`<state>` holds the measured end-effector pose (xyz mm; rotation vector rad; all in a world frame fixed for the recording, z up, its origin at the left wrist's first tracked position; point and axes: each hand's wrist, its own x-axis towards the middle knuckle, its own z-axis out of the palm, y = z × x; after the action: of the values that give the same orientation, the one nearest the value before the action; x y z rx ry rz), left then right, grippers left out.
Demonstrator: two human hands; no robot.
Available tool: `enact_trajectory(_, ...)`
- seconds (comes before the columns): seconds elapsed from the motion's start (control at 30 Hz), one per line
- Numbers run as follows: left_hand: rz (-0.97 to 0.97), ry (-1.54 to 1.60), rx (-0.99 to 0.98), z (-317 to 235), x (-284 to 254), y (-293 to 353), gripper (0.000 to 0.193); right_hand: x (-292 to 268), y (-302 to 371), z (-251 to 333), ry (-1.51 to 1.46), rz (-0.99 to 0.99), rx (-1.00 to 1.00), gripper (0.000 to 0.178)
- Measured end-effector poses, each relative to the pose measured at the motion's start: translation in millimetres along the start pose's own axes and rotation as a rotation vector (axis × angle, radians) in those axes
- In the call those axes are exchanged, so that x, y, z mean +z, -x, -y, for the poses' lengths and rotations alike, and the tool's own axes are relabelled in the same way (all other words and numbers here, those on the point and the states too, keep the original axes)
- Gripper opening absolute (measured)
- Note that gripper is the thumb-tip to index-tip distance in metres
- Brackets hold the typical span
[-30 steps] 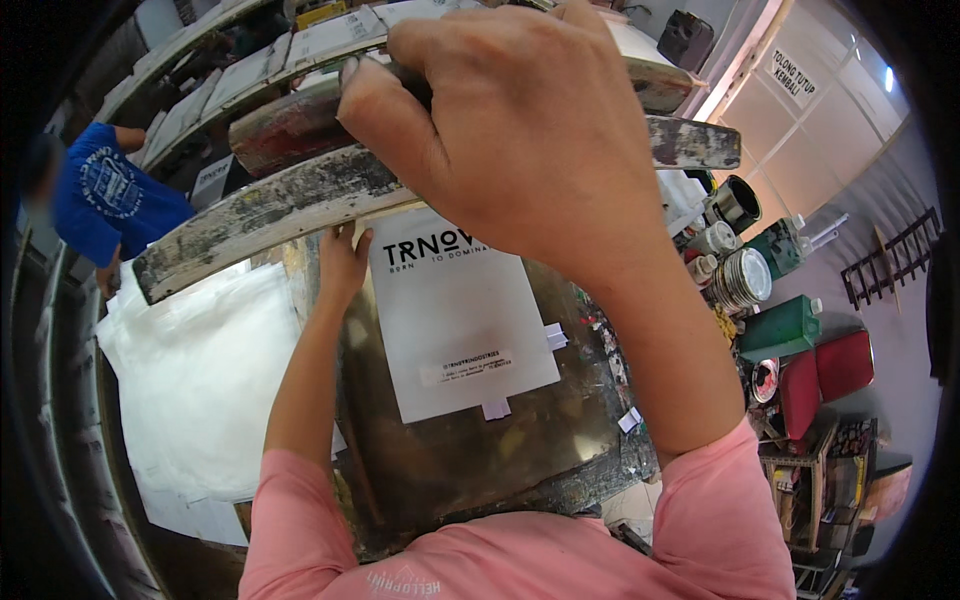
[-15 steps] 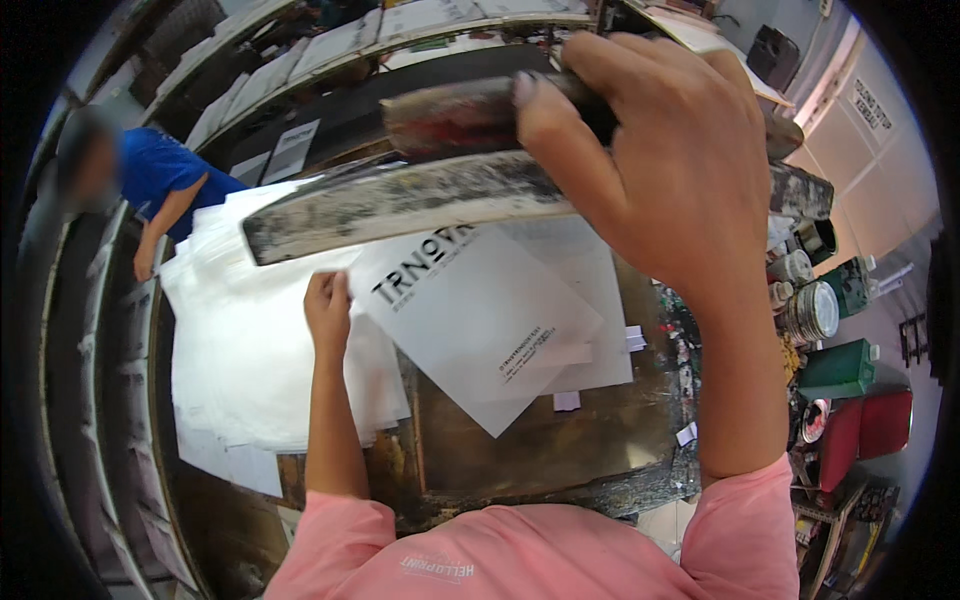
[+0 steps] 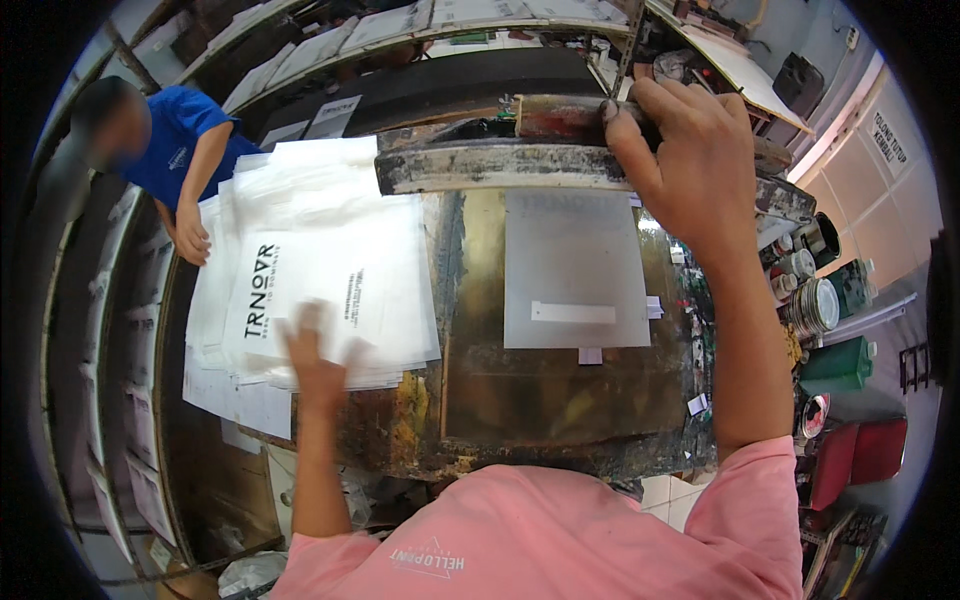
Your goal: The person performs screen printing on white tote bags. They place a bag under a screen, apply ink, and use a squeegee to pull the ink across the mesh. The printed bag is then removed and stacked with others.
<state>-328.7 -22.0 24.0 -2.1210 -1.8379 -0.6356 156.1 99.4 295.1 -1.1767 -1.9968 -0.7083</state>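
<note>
My right hand (image 3: 695,165) is closed round a wooden-handled squeegee (image 3: 562,118), a long stained bar. Just below the squeegee runs the scuffed, ink-marked bar of a screen frame (image 3: 505,167), raised above the table; whether my fingers also grip it is hidden. My left hand (image 3: 318,365), blurred by motion, is over the stack of white sheets (image 3: 400,270), fingers apart and holding nothing. A sheet with black print (image 3: 300,285) lies on top, turned sideways. A frosted translucent sheet (image 3: 575,255) with a white strip lies on the brown printing board (image 3: 500,400).
At left, a person in a blue shirt (image 3: 190,135) reaches toward the stack's edge. Small paper tabs (image 3: 591,356) sit by the frosted sheet. Cans (image 3: 812,305) and a green container (image 3: 838,366) stand at right. Racks (image 3: 140,400) line the left side.
My left hand has moved the printed sheet left from the board onto the stack and let go. The squeegee and frame bar now appear farther right. The person in blue has shifted a hand.
</note>
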Motion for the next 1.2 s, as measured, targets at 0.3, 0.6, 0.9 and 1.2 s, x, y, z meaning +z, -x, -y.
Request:
enact_trajectory(0.3, 0.527, 0.365, 0.405, -241, 44, -56, 0.140, 1, -9, -4, 0.024, -0.018, -0.011, 0.036)
enact_trajectory(0.6, 0.409, 0.502, 0.616, -365, 92, -76, 0.138, 15, -22, -23, 0.028, 0.036, 0.034, 0.043)
enact_trajectory(0.9, 0.425, 0.582, 0.688, -370, 101, -66, 0.131, 8, -36, -16, 0.033, 0.096, 0.062, 0.051)
enact_trajectory(1.2, -0.097, 1.662, -0.350, -228, -15, -126, 0.089, 4, 23, 6, -0.039, -0.041, 0.022, 0.049)
